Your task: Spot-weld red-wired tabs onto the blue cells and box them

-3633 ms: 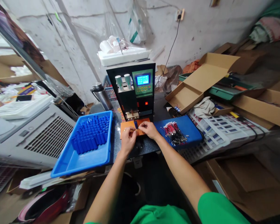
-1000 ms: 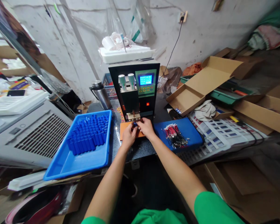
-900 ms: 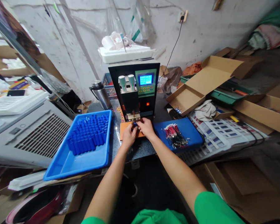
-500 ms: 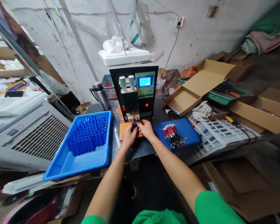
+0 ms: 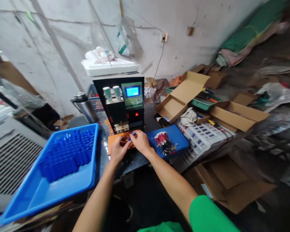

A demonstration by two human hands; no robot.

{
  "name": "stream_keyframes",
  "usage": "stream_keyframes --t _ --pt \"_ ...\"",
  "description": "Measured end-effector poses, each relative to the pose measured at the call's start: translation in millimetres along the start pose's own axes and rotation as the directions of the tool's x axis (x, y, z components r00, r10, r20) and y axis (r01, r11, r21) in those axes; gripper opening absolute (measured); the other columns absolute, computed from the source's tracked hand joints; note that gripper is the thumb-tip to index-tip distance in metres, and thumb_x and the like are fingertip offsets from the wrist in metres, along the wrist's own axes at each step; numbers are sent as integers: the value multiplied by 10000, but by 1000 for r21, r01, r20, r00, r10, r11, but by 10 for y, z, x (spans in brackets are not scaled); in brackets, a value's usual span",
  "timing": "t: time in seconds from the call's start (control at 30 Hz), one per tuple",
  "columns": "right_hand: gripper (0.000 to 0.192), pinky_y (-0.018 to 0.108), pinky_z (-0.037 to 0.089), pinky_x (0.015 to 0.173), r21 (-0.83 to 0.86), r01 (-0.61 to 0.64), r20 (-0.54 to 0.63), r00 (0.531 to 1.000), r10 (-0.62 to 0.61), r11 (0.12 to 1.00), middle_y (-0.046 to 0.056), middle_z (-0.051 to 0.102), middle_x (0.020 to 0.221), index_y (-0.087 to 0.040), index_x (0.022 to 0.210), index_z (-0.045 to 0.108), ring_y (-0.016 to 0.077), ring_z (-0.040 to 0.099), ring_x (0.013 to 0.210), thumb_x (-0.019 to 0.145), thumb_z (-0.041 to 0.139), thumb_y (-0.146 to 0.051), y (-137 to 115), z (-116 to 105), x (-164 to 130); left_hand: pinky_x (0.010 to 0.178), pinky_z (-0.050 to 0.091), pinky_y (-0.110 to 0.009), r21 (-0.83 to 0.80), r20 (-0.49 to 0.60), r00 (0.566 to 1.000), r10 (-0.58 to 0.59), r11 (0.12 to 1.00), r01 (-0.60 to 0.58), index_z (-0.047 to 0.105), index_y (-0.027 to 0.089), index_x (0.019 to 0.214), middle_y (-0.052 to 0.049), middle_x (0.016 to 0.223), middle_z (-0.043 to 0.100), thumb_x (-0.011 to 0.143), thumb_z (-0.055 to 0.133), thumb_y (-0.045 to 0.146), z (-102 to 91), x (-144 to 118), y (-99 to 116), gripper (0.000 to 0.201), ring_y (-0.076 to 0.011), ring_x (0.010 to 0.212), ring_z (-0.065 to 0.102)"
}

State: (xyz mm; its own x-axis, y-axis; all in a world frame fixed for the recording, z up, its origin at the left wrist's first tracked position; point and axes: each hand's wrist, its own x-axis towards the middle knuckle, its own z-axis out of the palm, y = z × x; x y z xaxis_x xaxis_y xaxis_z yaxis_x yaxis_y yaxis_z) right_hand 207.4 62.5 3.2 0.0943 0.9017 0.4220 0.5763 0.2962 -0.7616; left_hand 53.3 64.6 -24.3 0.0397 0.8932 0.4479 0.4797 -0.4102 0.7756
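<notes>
My left hand (image 5: 118, 149) and my right hand (image 5: 139, 141) meet over an orange pad (image 5: 112, 142) in front of a black spot-welding machine (image 5: 122, 103) with a lit blue screen. My right hand pinches a small blue cylindrical cell (image 5: 132, 133) just below the machine's welding tips. My left hand curls beside it, fingers closed near the cell; whether it grips anything is hidden. A blue mat (image 5: 176, 141) to the right carries a heap of red-and-black wire leads (image 5: 163, 141).
A blue tray (image 5: 26, 196) with several upright blue cells (image 5: 65, 154) stands at the left. A steel flask (image 5: 83, 106) is behind it. Open cardboard boxes (image 5: 181, 96) and a white grid tray (image 5: 203, 135) crowd the right. A grey vented unit (image 5: 9, 161) is at far left.
The head camera has swung right and tilted, so everything shifted left in view. Both hands drew slightly back from the welding tips, the right one still holding the blue cell.
</notes>
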Motion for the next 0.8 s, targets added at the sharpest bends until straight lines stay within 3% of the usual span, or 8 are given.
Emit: stream_keyframes --t 0.13,0.23,0.4,0.53,0.63,0.73,0.8 --pt "241 279 493 846 53 51 -204 978 -40 997 86 695 1013 -175 1063 696 188 644 921 938 545 -314 443 -463 357 668 510 -299 58 12 1000 -22 998 21 681 168 971 -48 852 704 822 621 564 -30 50 4 428 -181 700 637" --pt "271 308 478 916 -26 59 -300 952 -64 998 109 699 1083 -167 1088 701 211 637 1003 937 538 -324 859 -927 698 708 519 -310 96 48 998 -29 995 24 697 180 939 -51 875 728 836 600 581 -30 69 -4 425 -200 749 666" --pt "276 276 474 850 -199 -77 -247 969 26 977 98 731 1015 -157 1068 699 210 653 953 954 491 -298 1414 -1438 1239 789 528 -327 110 45 999 -31 994 25 706 190 932 -57 920 747 836 595 598 -27 70 -21 433 -226 828 692" --pt "261 252 444 820 -473 -177 -132 983 130 863 119 740 1013 -149 1050 705 212 662 954 967 493 -274 1631 -1478 1557 757 522 -317 172 27 1000 -7 985 3 709 205 923 -42 904 751 840 583 609 -30 66 -25 431 -224 811 696" --pt "258 255 437 807 -642 -177 22 968 248 746 163 734 1062 -136 1045 720 235 673 988 958 527 -283 1725 -1389 1713 737 517 -309 203 15 1000 -2 979 -1 707 211 921 -37 901 751 844 578 612 -32 59 -27 428 -222 815 698" --pt "341 261 447 808 -701 -122 177 925 337 703 198 722 1108 -111 1065 730 262 680 1023 967 520 -361 1814 -1323 1806 745 512 -308 222 16 1000 2 975 -6 706 216 918 -37 911 749 846 577 611 -32 51 -35 422 -222 825 695" --pt "428 269 452 831 -711 -101 218 909 355 696 213 714 1135 -95 1086 729 275 673 1063 994 454 -410 1869 -1319 1841 744 509 -306 229 19 1000 -2 973 -3 705 219 921 -34 909 747 848 577 607 -29 47 -40 415 -218 818 691"
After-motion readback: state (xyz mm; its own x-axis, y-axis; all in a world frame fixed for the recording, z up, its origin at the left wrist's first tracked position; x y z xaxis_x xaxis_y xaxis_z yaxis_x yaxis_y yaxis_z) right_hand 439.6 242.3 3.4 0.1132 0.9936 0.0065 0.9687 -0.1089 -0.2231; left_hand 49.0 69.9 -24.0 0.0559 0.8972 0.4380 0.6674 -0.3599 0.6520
